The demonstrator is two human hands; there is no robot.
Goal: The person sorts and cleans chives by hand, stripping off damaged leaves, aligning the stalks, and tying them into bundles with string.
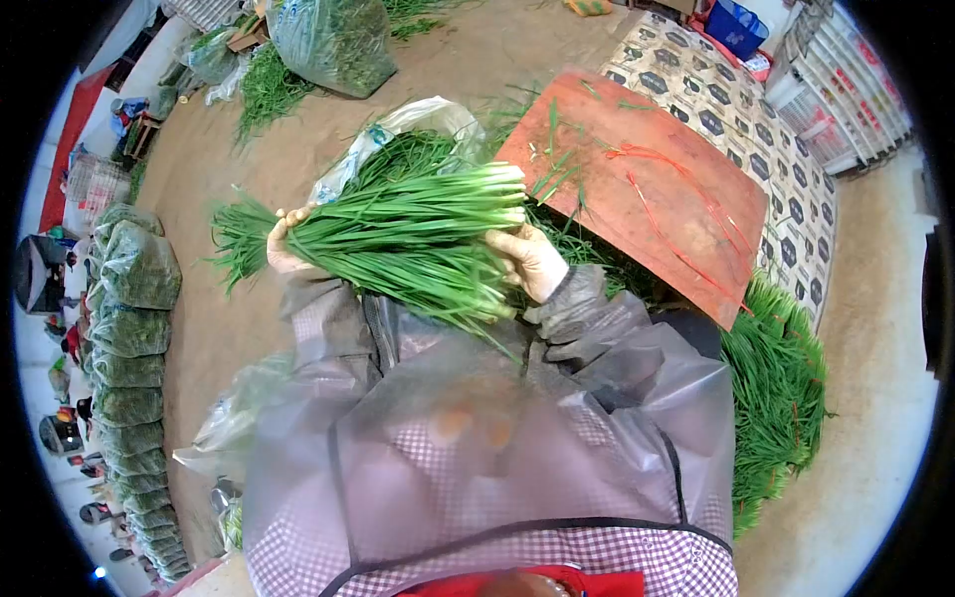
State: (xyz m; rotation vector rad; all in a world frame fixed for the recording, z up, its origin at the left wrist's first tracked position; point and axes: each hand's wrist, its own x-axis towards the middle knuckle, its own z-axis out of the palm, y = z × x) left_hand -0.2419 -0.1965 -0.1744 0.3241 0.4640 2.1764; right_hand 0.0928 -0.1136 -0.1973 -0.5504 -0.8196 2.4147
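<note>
A large bunch of green chives [398, 219] lies sideways in front of my chest, pale stem ends to the right and loose leaf tips to the left. My left hand [286, 244] is closed around the leafy end, its fingertips showing over the top. At the stem end, my right hand [532, 261] grips the lower stalks, with the thumb side toward the cut ends. Behind the bunch stands an open plastic bag [438, 111] with more greens inside. Some stalks droop over my clear apron [477, 398].
An orange-red board [647, 189] at right carries red ties [686, 179] and loose leaves. More bundled chives [776, 388] are piled below it. Filled bags [134, 318] line the left side; another full bag [333, 45] stands at the back. A patterned mat [796, 209] lies behind the board.
</note>
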